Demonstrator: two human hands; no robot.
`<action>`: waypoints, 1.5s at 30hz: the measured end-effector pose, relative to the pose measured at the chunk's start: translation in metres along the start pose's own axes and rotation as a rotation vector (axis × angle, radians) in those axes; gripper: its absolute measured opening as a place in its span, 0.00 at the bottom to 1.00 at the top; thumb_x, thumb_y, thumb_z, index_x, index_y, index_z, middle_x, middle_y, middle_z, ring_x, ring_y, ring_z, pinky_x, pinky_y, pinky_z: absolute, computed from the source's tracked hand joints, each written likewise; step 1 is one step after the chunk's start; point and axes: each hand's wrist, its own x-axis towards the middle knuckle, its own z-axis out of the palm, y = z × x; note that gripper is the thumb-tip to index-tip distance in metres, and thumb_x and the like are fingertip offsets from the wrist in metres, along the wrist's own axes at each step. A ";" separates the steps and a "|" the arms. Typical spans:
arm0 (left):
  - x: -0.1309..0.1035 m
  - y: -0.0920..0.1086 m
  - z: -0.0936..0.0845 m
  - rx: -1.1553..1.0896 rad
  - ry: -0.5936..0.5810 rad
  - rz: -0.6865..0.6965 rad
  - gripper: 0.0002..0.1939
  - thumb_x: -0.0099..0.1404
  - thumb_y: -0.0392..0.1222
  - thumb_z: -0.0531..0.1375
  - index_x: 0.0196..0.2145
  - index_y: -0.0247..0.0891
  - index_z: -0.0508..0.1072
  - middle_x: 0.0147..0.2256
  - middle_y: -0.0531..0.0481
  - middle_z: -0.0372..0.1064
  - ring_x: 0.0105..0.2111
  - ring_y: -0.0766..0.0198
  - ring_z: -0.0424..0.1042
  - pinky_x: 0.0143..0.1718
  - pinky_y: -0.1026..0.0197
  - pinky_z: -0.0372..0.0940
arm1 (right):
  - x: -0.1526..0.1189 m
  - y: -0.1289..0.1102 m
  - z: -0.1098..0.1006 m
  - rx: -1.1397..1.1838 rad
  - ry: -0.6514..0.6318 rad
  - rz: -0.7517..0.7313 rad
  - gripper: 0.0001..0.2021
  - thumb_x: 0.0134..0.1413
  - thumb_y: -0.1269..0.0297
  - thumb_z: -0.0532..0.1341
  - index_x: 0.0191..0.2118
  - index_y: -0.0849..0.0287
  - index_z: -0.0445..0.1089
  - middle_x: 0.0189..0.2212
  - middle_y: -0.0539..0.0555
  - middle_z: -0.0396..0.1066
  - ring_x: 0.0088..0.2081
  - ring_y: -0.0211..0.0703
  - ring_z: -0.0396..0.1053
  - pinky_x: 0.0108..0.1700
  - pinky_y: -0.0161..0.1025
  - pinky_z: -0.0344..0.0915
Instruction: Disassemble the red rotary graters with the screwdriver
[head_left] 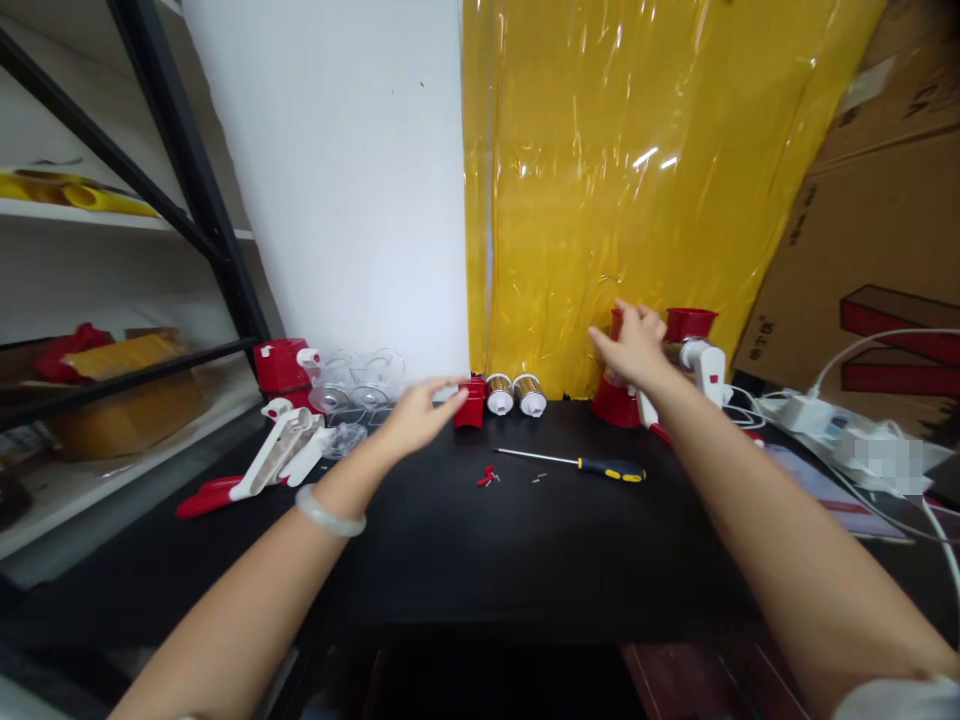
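Note:
My left hand (426, 412), fingers apart, is beside a small red part (470, 403) at the back of the black table. Two metal drums with white ends (500, 394) lie just right of that part. My right hand (634, 342), fingers spread, is in front of a red and white device (616, 402) and partly hides it. A screwdriver with a blue and yellow handle (611, 470) lies in the middle, near small red pieces (487, 477) and tiny metal pins (540, 478). Clear plastic cups (370, 385) stand left of my left hand.
Red and white handles (274, 450) and a red housing (281, 366) are at the left, near a black-framed shelf (180, 130). On the right are a power strip with cables (862, 445) and a cardboard box (877, 240). Yellow plastic sheeting (622, 180) hangs behind.

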 end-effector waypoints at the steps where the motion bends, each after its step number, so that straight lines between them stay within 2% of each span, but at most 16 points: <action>1: -0.002 -0.007 0.006 0.012 -0.053 0.010 0.20 0.66 0.52 0.57 0.49 0.37 0.73 0.49 0.43 0.72 0.49 0.55 0.71 0.55 0.47 0.63 | 0.001 0.001 0.013 -0.021 0.000 0.020 0.35 0.57 0.51 0.60 0.65 0.63 0.52 0.65 0.73 0.44 0.66 0.71 0.41 0.62 0.61 0.43; 4: -0.009 -0.028 0.017 0.088 -0.221 0.023 0.23 0.63 0.54 0.58 0.49 0.37 0.75 0.49 0.44 0.73 0.50 0.53 0.72 0.57 0.49 0.62 | 0.010 0.016 0.042 -0.125 0.054 0.025 0.37 0.53 0.55 0.62 0.65 0.62 0.51 0.67 0.73 0.38 0.68 0.73 0.33 0.63 0.64 0.36; 6: -0.014 -0.039 0.017 0.119 -0.267 0.024 0.23 0.64 0.54 0.57 0.50 0.39 0.74 0.51 0.45 0.72 0.52 0.54 0.71 0.58 0.50 0.61 | 0.019 0.032 0.050 -0.142 0.047 0.115 0.41 0.49 0.55 0.64 0.66 0.63 0.49 0.66 0.76 0.38 0.67 0.73 0.35 0.62 0.63 0.42; 9: -0.018 -0.045 0.011 0.140 -0.251 -0.008 0.23 0.65 0.54 0.55 0.52 0.40 0.73 0.53 0.46 0.71 0.52 0.54 0.70 0.57 0.51 0.62 | 0.027 0.055 0.052 -0.039 0.009 0.318 0.49 0.44 0.53 0.67 0.67 0.65 0.43 0.62 0.79 0.49 0.61 0.70 0.55 0.56 0.55 0.58; 11: -0.018 -0.046 0.008 0.154 -0.256 -0.020 0.23 0.65 0.54 0.55 0.52 0.39 0.73 0.53 0.45 0.71 0.52 0.53 0.70 0.56 0.51 0.62 | 0.030 0.066 0.051 0.010 -0.033 0.388 0.52 0.41 0.53 0.68 0.67 0.68 0.41 0.57 0.78 0.59 0.55 0.65 0.65 0.50 0.50 0.65; 12: -0.019 -0.046 0.008 0.160 -0.266 -0.020 0.23 0.65 0.53 0.55 0.52 0.39 0.73 0.53 0.45 0.71 0.52 0.53 0.70 0.56 0.51 0.62 | 0.031 0.070 0.050 0.013 -0.069 0.398 0.52 0.40 0.53 0.69 0.66 0.71 0.44 0.53 0.77 0.63 0.52 0.63 0.68 0.48 0.48 0.66; 14: -0.019 -0.047 0.009 0.173 -0.288 -0.016 0.23 0.65 0.53 0.55 0.52 0.39 0.73 0.53 0.45 0.71 0.52 0.53 0.71 0.56 0.51 0.63 | 0.034 0.075 0.049 -0.023 -0.151 0.390 0.45 0.41 0.52 0.69 0.60 0.76 0.55 0.47 0.76 0.69 0.48 0.62 0.71 0.44 0.45 0.68; 17: -0.020 -0.048 0.010 0.187 -0.286 -0.012 0.23 0.65 0.53 0.55 0.52 0.40 0.73 0.52 0.45 0.71 0.52 0.53 0.71 0.55 0.51 0.63 | 0.035 0.075 0.048 -0.101 -0.212 0.334 0.33 0.45 0.49 0.65 0.49 0.77 0.68 0.41 0.75 0.73 0.44 0.62 0.73 0.40 0.45 0.68; 24: -0.021 -0.044 0.011 0.172 -0.222 0.033 0.21 0.66 0.52 0.55 0.52 0.41 0.73 0.52 0.45 0.71 0.52 0.54 0.71 0.55 0.50 0.63 | 0.024 0.061 0.043 -0.119 -0.149 0.266 0.30 0.48 0.48 0.63 0.46 0.74 0.71 0.42 0.74 0.73 0.45 0.62 0.73 0.39 0.44 0.68; 27: -0.022 -0.038 0.012 0.175 -0.204 0.067 0.20 0.66 0.51 0.55 0.52 0.41 0.73 0.51 0.45 0.72 0.51 0.55 0.71 0.56 0.51 0.63 | 0.017 0.049 0.033 -0.105 -0.079 0.177 0.30 0.49 0.47 0.63 0.46 0.73 0.70 0.41 0.73 0.74 0.44 0.62 0.73 0.41 0.45 0.68; 30: -0.024 -0.029 0.011 0.190 -0.157 0.105 0.20 0.66 0.50 0.55 0.52 0.41 0.72 0.52 0.45 0.71 0.52 0.54 0.70 0.57 0.50 0.62 | 0.005 0.027 0.015 -0.086 0.001 0.082 0.31 0.47 0.47 0.63 0.49 0.72 0.69 0.41 0.71 0.74 0.45 0.62 0.73 0.44 0.46 0.68; 33: -0.026 -0.017 0.011 0.187 -0.107 0.146 0.23 0.67 0.48 0.55 0.58 0.44 0.66 0.56 0.46 0.67 0.55 0.55 0.67 0.59 0.49 0.60 | -0.016 -0.005 -0.009 -0.045 0.086 -0.055 0.34 0.45 0.47 0.65 0.53 0.69 0.67 0.45 0.70 0.72 0.48 0.62 0.70 0.48 0.48 0.66; 37: -0.031 0.000 0.015 0.166 -0.113 0.222 0.27 0.68 0.46 0.54 0.64 0.50 0.57 0.62 0.49 0.59 0.61 0.57 0.61 0.62 0.50 0.56 | -0.040 -0.054 -0.030 0.176 0.093 -0.170 0.37 0.41 0.46 0.66 0.55 0.65 0.66 0.48 0.67 0.71 0.49 0.62 0.70 0.50 0.51 0.66; 40: -0.035 0.009 0.022 0.188 -0.088 0.209 0.33 0.67 0.45 0.55 0.67 0.53 0.48 0.67 0.49 0.48 0.64 0.55 0.54 0.63 0.48 0.54 | -0.050 -0.084 -0.028 0.437 -0.004 -0.160 0.39 0.40 0.44 0.67 0.56 0.65 0.65 0.49 0.66 0.71 0.48 0.60 0.71 0.49 0.52 0.67; 43: -0.038 0.011 0.028 0.209 0.010 0.186 0.47 0.62 0.48 0.62 0.69 0.50 0.37 0.69 0.44 0.38 0.67 0.50 0.46 0.64 0.44 0.51 | -0.056 -0.107 -0.016 0.640 -0.097 -0.140 0.40 0.39 0.45 0.68 0.56 0.64 0.63 0.49 0.65 0.72 0.49 0.57 0.71 0.50 0.53 0.67; 45: -0.039 0.012 0.032 0.226 0.097 0.162 0.55 0.56 0.51 0.66 0.69 0.50 0.33 0.69 0.42 0.36 0.67 0.46 0.45 0.64 0.42 0.52 | -0.059 -0.120 -0.007 0.724 -0.134 -0.143 0.41 0.37 0.46 0.69 0.57 0.62 0.62 0.49 0.64 0.71 0.50 0.57 0.70 0.51 0.54 0.66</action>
